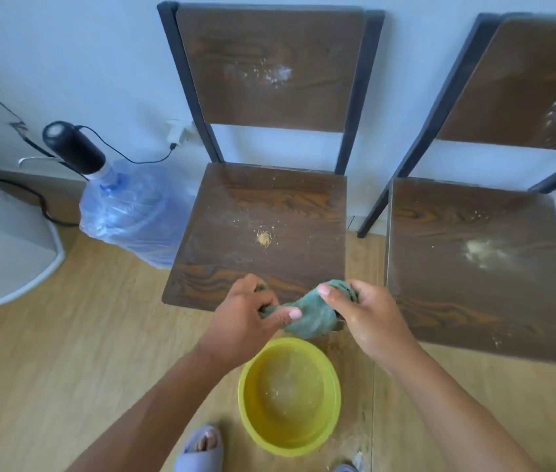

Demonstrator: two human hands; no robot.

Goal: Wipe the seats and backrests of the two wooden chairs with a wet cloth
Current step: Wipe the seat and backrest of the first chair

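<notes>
Head camera, looking down: both hands grip a bunched green wet cloth [310, 315] between them, above the far rim of a round yellow plastic basin [249, 383] on the wooden floor. The left hand [246, 318] has its fingers curled tight round one end, the right hand [368, 318] is closed on the other; it looks like wringing. The wiping itself seems not yet begun. The left dark wooden chair [256, 212] carries a small heap of yellowish crumbs on its seat and white powder on its backrest. The right dark wooden chair [474, 267] shows white smears on both seat and backrest. All four surfaces are left to do. The basin holds shallow, cloudy water with a few specks.
</notes>
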